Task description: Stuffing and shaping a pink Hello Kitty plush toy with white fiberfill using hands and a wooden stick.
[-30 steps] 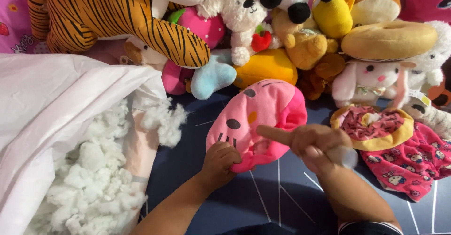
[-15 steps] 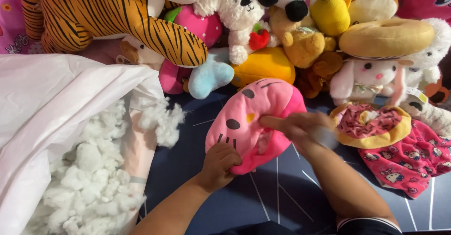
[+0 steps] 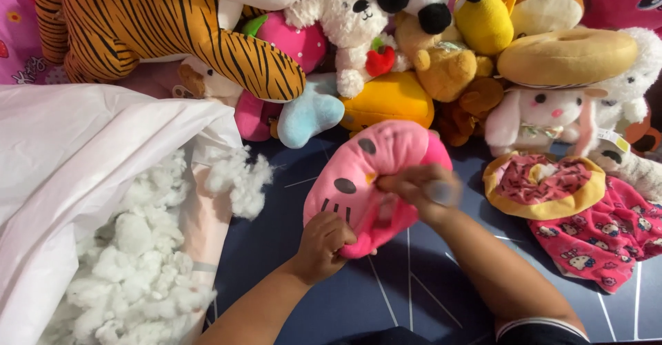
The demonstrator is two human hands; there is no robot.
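A pink cat-face plush (image 3: 358,172) lies on the dark blue mat in the middle. My left hand (image 3: 323,243) grips its lower edge with curled fingers. My right hand (image 3: 422,190), blurred with motion, pinches into the plush's right side near a fold. To the left a big white plastic bag (image 3: 76,152) lies open, full of white stuffing fibre (image 3: 138,262). A loose tuft of stuffing (image 3: 243,178) hangs at the bag's mouth.
A heap of soft toys fills the back: a striped tiger (image 3: 158,27), a white bear (image 3: 348,21), a yellow plush (image 3: 389,100), a white bunny (image 3: 538,121), a tan donut cushion (image 3: 565,55). A flat donut-shaped cover (image 3: 545,185) and pink printed fabric (image 3: 607,234) lie at right.
My right hand has moved left from the plush's right edge onto its side. The plush has lifted and tilted a little. My left hand keeps its grip on the bottom.
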